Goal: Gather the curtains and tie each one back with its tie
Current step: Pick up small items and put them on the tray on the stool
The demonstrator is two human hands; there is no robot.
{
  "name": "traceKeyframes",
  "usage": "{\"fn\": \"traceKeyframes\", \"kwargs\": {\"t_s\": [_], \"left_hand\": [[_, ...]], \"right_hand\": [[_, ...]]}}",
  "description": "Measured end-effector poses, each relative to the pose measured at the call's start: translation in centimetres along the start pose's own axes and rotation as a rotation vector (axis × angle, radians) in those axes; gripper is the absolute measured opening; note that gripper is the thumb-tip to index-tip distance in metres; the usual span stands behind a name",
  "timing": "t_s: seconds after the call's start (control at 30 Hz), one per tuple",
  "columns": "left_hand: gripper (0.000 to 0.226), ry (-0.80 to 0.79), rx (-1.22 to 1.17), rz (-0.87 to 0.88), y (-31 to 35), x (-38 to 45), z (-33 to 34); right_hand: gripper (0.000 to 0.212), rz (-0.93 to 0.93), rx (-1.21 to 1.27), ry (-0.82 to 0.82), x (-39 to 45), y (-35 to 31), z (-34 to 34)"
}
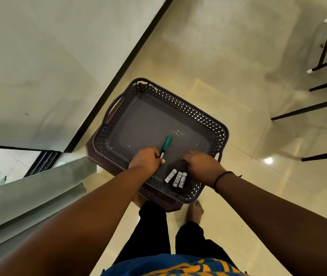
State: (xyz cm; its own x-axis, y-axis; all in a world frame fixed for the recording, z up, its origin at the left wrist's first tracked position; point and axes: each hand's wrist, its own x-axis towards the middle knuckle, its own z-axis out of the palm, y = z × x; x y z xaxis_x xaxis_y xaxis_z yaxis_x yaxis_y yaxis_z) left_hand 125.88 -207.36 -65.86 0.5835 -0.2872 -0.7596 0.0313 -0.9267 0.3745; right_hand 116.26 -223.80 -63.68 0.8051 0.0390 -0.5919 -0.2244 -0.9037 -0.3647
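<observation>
Both your hands are down inside the dark perforated basket (178, 108) at the centre of the frame, which sits on a brown stool or low stand (91, 150) — only its edges show beneath the basket. Your left hand (145, 159) has its fingers curled round a teal pen (166, 145), whose upper end points toward the top of the frame over the basket floor. Your right hand (200, 166) reaches in at the basket's near right corner with its fingers bent downward; what they hold, if anything, you cannot tell from here, since the fingertips are hidden. Just below and between the hands lie three small white patterned rolls (176, 178), side by side on the basket floor — possibly the ties, though the print is too small to read. The curtain (29, 196), grey-green and folded in long pleats, hangs at the lower left of the frame, well apart from both hands. Dark chair legs (308, 108) stand at the right edge on the pale tiled floor (238, 66).
</observation>
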Motion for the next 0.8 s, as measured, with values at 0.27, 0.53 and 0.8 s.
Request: {"fn": "traceKeyframes", "kwargs": {"t_s": [0.27, 0.53, 0.8], "left_hand": [[0.028, 0.014, 0.178, 0.041, 0.0, -0.9, 0.5], [0.028, 0.271, 0.388, 0.203, -2.1, -4.8, -0.5], [0.025, 0.56, 0.171, 0.124, -6.3, -15.8, 0.9]], "right_hand": [[0.028, -0.015, -0.079, 0.028, -0.3, -0.4, -0.1], [0.027, -0.041, -0.217, 0.05, -2.1, -0.3, -1.1], [0.034, -0.125, -0.475, 0.021, -6.3, -4.1, -2.0]]}}
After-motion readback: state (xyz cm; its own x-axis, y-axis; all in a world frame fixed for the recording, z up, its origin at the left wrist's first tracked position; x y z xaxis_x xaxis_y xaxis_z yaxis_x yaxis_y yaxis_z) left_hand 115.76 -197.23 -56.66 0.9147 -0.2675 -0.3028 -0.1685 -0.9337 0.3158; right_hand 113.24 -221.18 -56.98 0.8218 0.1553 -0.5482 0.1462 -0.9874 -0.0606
